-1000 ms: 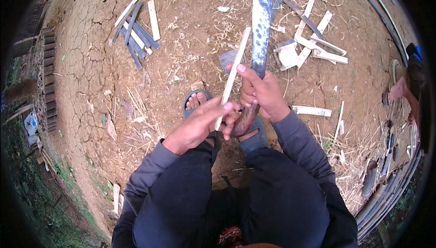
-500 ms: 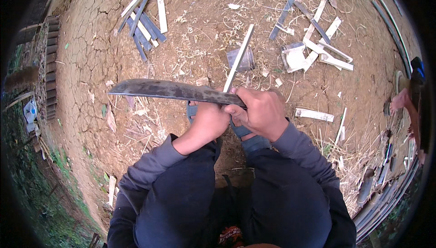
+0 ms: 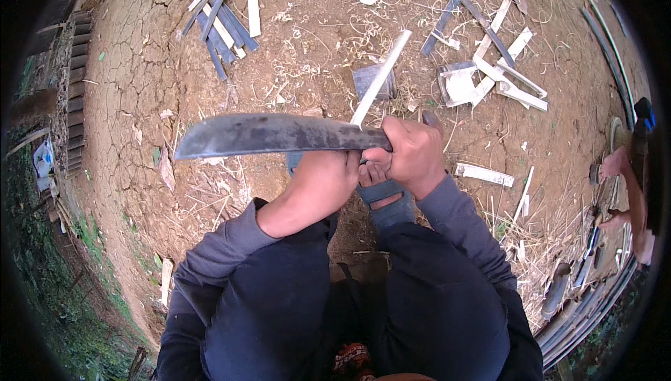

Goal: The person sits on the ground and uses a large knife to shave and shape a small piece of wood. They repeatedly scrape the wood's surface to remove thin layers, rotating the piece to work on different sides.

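Observation:
My right hand (image 3: 417, 156) is closed round the handle end of a machete (image 3: 269, 134). The long dark blade points left, its flat, stained face turned up. Just below the blade, my left hand (image 3: 318, 184) is closed, with its fingers partly hidden. A pale bamboo strip (image 3: 381, 77) rises away from my hands, leaning to the right. Its lower end passes behind the blade into my left hand's grip. Both hands are close together over my sandalled feet, in front of my knees.
Bamboo strips (image 3: 221, 23) lie in a pile at the far left. More strips and offcuts (image 3: 514, 91) are at the far right, with bamboo pieces (image 3: 458, 84) and curly shavings. Along the right edge, bare limbs of another person (image 3: 622, 171) show near long poles (image 3: 590, 311).
The machete has rolled so that more of its broad face shows, and its tip sits slightly lower. The pale strip leans further right.

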Demonstrator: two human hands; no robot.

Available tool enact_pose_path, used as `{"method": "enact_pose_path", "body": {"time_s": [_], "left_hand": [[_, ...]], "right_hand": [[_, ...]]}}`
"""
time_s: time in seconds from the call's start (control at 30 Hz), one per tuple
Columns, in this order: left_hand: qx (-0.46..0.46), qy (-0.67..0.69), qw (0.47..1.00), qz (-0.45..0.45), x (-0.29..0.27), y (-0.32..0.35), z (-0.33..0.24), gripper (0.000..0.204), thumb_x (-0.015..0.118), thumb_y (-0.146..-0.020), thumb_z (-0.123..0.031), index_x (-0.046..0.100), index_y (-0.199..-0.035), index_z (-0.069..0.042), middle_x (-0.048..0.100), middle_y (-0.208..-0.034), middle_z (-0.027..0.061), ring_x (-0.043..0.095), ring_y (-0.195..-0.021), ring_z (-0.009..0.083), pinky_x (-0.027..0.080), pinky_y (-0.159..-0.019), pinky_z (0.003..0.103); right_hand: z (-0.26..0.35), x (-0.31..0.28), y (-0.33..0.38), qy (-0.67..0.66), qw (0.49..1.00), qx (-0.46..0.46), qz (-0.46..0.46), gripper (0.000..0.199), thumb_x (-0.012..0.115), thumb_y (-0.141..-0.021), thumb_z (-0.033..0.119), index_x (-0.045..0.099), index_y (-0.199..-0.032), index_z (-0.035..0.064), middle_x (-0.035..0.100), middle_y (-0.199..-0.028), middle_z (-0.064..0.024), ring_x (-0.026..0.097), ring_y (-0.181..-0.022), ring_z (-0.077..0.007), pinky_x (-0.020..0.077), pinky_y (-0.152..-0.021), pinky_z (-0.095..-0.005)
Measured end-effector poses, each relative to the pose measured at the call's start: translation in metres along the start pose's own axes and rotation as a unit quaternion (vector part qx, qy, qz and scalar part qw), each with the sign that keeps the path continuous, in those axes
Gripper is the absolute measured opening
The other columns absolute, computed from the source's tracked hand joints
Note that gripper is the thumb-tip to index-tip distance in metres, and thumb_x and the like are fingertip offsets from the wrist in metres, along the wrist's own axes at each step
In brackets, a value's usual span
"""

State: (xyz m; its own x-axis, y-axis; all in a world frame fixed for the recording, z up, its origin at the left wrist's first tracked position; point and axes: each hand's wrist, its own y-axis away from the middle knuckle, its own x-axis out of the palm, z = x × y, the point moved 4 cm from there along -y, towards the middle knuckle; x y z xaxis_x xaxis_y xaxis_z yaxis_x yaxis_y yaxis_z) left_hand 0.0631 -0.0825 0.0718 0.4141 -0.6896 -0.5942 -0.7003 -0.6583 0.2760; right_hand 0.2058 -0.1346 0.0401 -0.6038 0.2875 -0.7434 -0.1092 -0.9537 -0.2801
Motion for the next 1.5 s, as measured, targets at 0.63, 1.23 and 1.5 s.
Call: {"method": "enact_pose_path", "body": {"time_s": [0.63, 1.23, 1.5], "left_hand": [[-0.253, 0.566, 0.751, 0.226, -0.011, 0.019, -0.004, 0.026, 0.043, -0.106, -0.033, 0.049, -0.105, -0.007, 0.037, -0.070, -0.0019, 0.033, -0.049, 0.0071, 0.027, -0.041, 0.023], [-0.261, 0.668, 0.653, 0.244, -0.002, 0.009, 0.005, 0.025, 0.047, -0.104, -0.030, 0.053, -0.104, -0.006, 0.046, -0.071, 0.0017, 0.048, -0.056, 0.0129, 0.044, -0.051, 0.028], [-0.281, 0.525, 0.768, 0.236, -0.002, 0.020, 0.011, 0.013, 0.040, -0.103, -0.021, 0.047, -0.104, -0.010, 0.041, -0.068, -0.0036, 0.036, -0.048, 0.0053, 0.032, -0.040, 0.022]], "right_hand": [[-0.137, -0.093, 0.028, -0.035, 0.929, 0.366, -0.045, 0.067, 0.029, -0.104, 0.055, 0.051, -0.063, 0.0076, 0.041, -0.051, 0.0011, 0.039, -0.047, -0.0097, 0.0291, -0.045, -0.0303], [0.005, -0.009, 0.001, -0.084, 0.993, 0.030, 0.072, 0.057, 0.055, -0.091, 0.061, 0.056, -0.076, 0.0064, 0.059, -0.058, -0.0135, 0.063, -0.052, -0.0324, 0.0469, -0.047, -0.0423], [0.024, -0.006, 0.001, -0.114, 0.991, -0.033, 0.067, 0.061, 0.052, -0.090, 0.065, 0.056, -0.077, 0.0059, 0.057, -0.060, -0.0107, 0.063, -0.055, -0.0307, 0.0480, -0.049, -0.0412]]}}
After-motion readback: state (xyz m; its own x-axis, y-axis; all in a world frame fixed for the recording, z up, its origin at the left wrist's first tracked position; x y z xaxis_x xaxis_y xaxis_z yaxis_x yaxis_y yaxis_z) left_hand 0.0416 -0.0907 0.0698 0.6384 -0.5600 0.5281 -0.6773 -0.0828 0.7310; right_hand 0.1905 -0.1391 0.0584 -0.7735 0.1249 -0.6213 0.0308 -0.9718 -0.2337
